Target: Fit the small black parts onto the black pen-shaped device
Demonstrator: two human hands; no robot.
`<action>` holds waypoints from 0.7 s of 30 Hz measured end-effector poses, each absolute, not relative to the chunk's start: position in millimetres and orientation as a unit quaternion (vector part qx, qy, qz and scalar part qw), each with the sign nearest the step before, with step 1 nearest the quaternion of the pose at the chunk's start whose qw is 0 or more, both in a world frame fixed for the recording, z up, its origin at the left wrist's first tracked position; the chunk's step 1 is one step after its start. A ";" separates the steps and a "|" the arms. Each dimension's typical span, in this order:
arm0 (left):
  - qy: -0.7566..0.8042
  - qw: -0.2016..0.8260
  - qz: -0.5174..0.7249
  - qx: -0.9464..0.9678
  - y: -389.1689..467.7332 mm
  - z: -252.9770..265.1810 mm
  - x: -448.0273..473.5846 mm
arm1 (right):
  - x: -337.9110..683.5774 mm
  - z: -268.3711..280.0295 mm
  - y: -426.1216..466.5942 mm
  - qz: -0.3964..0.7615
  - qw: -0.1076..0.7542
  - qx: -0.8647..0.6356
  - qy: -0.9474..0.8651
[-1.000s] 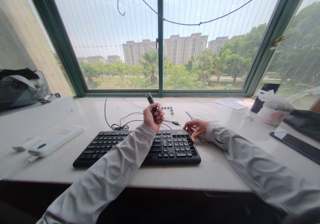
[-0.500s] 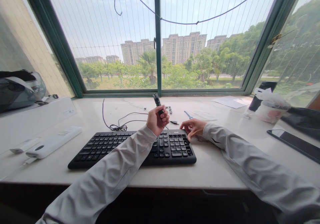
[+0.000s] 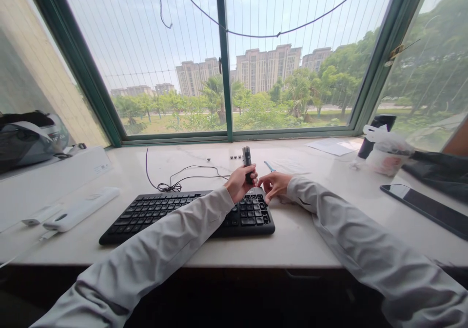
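My left hand (image 3: 240, 182) is closed round a slim black handheld tool (image 3: 248, 164) with a notched upper end, held upright above the back of the black keyboard (image 3: 146, 218). At the keyboard's back right corner is my right hand (image 3: 276, 185), its fingers bent and the thumb lower down by the right edge. Its fingertips appear to grip that corner. Some key spots near it look bare, without caps. My left forearm hides the keyboard's middle. Several small keycaps (image 3: 236, 157) lie behind the tool.
The keyboard's cable (image 3: 170, 187) is coiled behind it. A blue-ended thin tool (image 3: 269, 166) lies beyond my right hand. On the left sits a white power bank (image 3: 82, 209); on the right, a phone (image 3: 426, 211) and a bagged cup (image 3: 389, 155). The window stands behind.
My left hand has moved right and a little down with the black tool, closer to my right hand. The tool is turned more upright. My right hand stays at the keyboard's corner.
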State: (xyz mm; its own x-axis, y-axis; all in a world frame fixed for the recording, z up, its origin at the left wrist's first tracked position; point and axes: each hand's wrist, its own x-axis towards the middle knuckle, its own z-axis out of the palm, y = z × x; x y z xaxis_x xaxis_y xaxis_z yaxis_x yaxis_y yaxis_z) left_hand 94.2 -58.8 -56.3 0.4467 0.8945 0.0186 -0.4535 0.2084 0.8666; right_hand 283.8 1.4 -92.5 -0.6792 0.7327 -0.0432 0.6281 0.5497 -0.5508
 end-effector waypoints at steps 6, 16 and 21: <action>0.274 0.711 0.447 0.469 -57.9 -65.4 109.3 | 279.3 -85.6 -7.9 0.251 0.096 -0.408 -0.872; 0.265 0.742 0.405 0.464 -59.1 -66.1 108.2 | 279.5 -87.3 -3.8 0.248 0.082 -0.415 -0.872; 0.275 0.756 0.377 0.459 -55.6 -66.3 106.1 | 282.3 -91.3 -0.4 0.262 0.089 -0.403 -0.872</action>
State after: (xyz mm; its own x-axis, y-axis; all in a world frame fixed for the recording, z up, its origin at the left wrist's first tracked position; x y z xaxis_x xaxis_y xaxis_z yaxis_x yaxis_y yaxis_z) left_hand 106.1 -55.6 -66.3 0.5637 0.8231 -0.0691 -0.3176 0.2933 0.9017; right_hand 282.3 -0.4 -91.3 -0.6592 0.7498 -0.0563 0.6565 0.5374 -0.5293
